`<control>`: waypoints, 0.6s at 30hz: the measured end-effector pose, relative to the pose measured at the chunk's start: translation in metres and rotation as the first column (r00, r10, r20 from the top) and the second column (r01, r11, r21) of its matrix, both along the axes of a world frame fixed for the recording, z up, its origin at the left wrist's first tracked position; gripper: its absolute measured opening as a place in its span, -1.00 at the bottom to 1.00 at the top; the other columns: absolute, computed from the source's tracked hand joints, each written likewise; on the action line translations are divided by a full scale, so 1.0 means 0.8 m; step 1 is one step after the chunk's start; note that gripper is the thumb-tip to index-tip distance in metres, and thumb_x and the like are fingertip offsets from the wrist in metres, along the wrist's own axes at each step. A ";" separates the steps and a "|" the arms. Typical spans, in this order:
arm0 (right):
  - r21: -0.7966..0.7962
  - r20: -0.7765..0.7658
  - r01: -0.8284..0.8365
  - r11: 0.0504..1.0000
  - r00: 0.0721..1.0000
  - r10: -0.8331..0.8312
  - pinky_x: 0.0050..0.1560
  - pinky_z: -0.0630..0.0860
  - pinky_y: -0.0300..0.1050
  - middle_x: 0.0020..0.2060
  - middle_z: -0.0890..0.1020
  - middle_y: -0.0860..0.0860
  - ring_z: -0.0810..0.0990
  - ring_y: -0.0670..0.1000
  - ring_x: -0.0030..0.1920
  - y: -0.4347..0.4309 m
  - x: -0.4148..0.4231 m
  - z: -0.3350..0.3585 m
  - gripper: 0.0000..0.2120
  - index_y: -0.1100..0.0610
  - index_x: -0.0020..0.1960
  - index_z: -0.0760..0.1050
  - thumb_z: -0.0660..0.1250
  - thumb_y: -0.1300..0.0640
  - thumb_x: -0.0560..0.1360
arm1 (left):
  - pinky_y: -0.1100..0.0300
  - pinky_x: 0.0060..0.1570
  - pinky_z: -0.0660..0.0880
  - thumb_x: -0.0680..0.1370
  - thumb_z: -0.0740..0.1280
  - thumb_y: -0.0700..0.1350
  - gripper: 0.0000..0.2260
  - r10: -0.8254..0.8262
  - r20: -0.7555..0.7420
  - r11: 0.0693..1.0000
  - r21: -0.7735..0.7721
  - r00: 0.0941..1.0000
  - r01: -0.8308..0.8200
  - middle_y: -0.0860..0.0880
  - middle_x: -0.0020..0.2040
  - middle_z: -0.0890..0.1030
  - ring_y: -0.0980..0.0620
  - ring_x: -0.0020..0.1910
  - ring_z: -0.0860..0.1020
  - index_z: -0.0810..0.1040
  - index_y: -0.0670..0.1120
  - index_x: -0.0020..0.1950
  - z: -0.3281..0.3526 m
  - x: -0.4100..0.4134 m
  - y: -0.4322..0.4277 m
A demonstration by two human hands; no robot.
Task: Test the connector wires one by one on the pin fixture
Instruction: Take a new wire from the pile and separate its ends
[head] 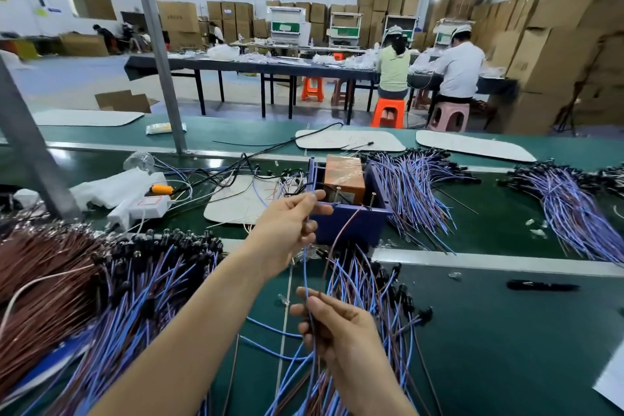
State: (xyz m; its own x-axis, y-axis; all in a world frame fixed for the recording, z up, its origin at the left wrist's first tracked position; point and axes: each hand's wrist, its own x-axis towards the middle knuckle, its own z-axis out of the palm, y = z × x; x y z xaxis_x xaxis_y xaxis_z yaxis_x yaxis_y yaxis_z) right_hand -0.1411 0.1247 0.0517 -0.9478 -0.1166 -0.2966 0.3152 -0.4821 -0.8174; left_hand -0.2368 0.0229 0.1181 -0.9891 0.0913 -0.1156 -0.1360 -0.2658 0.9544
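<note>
My left hand (290, 226) is raised in front of the blue pin fixture (347, 209) and pinches the upper end of a blue connector wire (305, 268). The wire hangs down to my right hand (332, 324), which pinches its lower stretch near the bench. A brown wire (344, 230) arcs from the fixture's front pins down toward the loose bundle (371, 300) of blue and brown wires with black connectors beneath my hands. An orange block (344, 176) sits inside the fixture, with upright metal pins at its front edge.
A large pile of brown and blue wires (101, 287) lies at the left. More purple-blue bundles (415, 189) (570, 209) spread right of the fixture. A white power strip (141, 209), plastic bags and grey mats lie on the green bench. A metal post (158, 54) stands at the left; people sit at a far table.
</note>
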 end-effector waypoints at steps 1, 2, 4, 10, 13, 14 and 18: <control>0.020 0.006 0.013 1.000 1.000 -0.013 -0.41 0.52 -0.24 -0.26 0.67 0.25 0.56 0.03 -0.41 0.003 -0.003 -0.004 -0.85 0.32 -0.09 0.66 0.30 0.38 0.52 | 0.38 -0.53 0.32 0.65 0.17 -0.20 -0.80 0.002 -0.054 0.997 -0.080 0.999 -0.006 -0.02 -0.24 0.63 0.20 -0.53 0.34 0.55 -0.17 0.18 -0.005 0.000 0.004; 0.050 0.006 0.021 0.999 1.000 -0.022 -0.36 0.54 -0.22 -0.26 0.67 0.24 0.58 0.04 -0.38 0.006 -0.007 -0.006 -0.86 0.33 -0.05 0.64 0.30 0.38 0.52 | 0.38 -0.50 0.31 0.64 0.18 -0.20 -0.80 0.000 -0.105 0.984 -0.179 0.995 -0.019 -0.03 -0.20 0.59 0.20 -0.52 0.33 0.57 -0.13 0.17 -0.010 0.001 0.007; 0.135 -0.004 0.020 0.991 1.000 -0.019 -0.29 0.58 -0.21 -0.27 0.69 0.19 0.59 0.02 -0.35 0.010 -0.014 -0.013 -0.87 0.31 -0.04 0.63 0.30 0.38 0.52 | 0.35 -0.44 0.31 0.65 0.18 -0.17 -0.79 -0.024 -0.143 0.939 -0.343 0.989 -0.027 -0.06 -0.15 0.55 0.17 -0.46 0.37 0.61 -0.05 0.14 -0.021 0.001 0.013; 0.329 -0.005 -0.052 0.943 0.998 0.057 -0.18 0.58 -0.22 -0.29 0.69 0.09 0.59 -0.02 -0.29 0.018 -0.026 -0.029 -0.82 0.21 -0.07 0.67 0.30 0.35 0.54 | 0.34 -0.47 0.27 0.66 0.14 -0.09 -0.74 -0.278 0.058 0.873 -0.402 0.959 0.278 -0.04 -0.09 0.71 0.19 -0.50 0.39 0.60 0.01 -0.07 -0.035 -0.005 0.022; 0.402 -0.013 -0.076 0.912 0.996 0.089 0.01 0.55 -0.19 -0.15 0.73 0.00 0.65 -0.02 -0.08 0.033 -0.037 -0.030 -0.80 0.16 0.08 0.63 0.34 0.33 0.51 | 0.38 -0.48 0.27 0.66 0.15 -0.14 -0.75 -0.271 0.030 0.904 -0.336 0.962 0.265 -0.01 -0.15 0.71 0.18 -0.49 0.34 0.60 -0.05 -0.08 -0.039 -0.009 0.024; 0.403 -0.033 -0.069 0.913 0.995 0.089 0.05 0.53 -0.16 -0.10 0.73 -0.01 0.64 -0.03 -0.02 0.040 -0.045 -0.024 -0.79 0.12 0.09 0.63 0.35 0.30 0.50 | 0.38 -0.48 0.29 0.66 0.15 -0.16 -0.75 -0.259 0.014 0.915 -0.316 0.966 0.250 -0.01 -0.17 0.71 0.16 -0.48 0.34 0.59 -0.06 -0.09 -0.038 -0.011 0.025; 0.458 -0.198 0.023 0.889 0.977 0.077 -0.25 0.36 -0.22 -0.16 0.71 -0.01 0.52 -0.09 -0.29 0.060 -0.083 0.031 -0.86 0.08 -0.04 0.65 0.31 0.20 0.54 | 0.24 -0.27 0.53 0.65 0.15 -0.22 -0.73 -0.254 -0.076 0.941 -0.252 0.964 0.228 -0.05 -0.23 0.67 0.09 -0.34 0.57 0.58 -0.10 -0.15 -0.011 -0.019 0.033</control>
